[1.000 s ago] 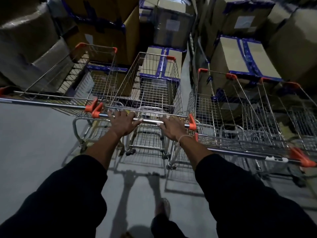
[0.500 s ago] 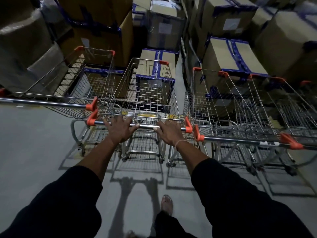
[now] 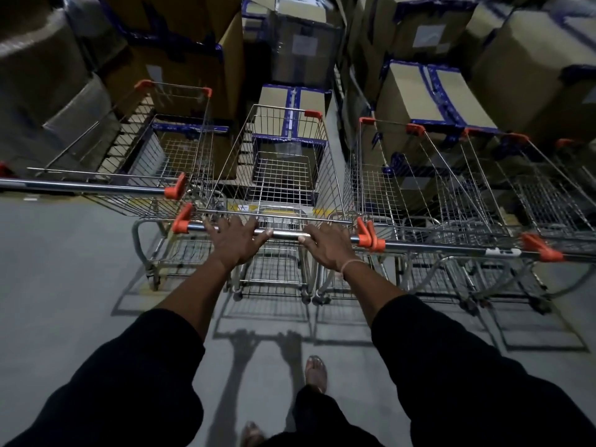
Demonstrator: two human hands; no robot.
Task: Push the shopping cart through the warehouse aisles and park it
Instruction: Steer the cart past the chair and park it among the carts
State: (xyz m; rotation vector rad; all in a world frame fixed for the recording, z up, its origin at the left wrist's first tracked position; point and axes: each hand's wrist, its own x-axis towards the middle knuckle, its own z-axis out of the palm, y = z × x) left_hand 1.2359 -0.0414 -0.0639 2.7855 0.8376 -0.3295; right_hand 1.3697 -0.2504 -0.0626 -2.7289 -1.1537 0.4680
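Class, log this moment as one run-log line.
stage: parking | left hand: on cart handle | right hand: on handle | cart: between parked carts, facing boxes

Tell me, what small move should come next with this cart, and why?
Probably a short straight push, then let go. Both hands, left and right, rest on the cart's handle, and its basket already sits between parked carts on the left and right, with boxes just ahead.

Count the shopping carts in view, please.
At least 4: the pushed cart in the middle, one cart left, two nested carts right; more may nest beyond.
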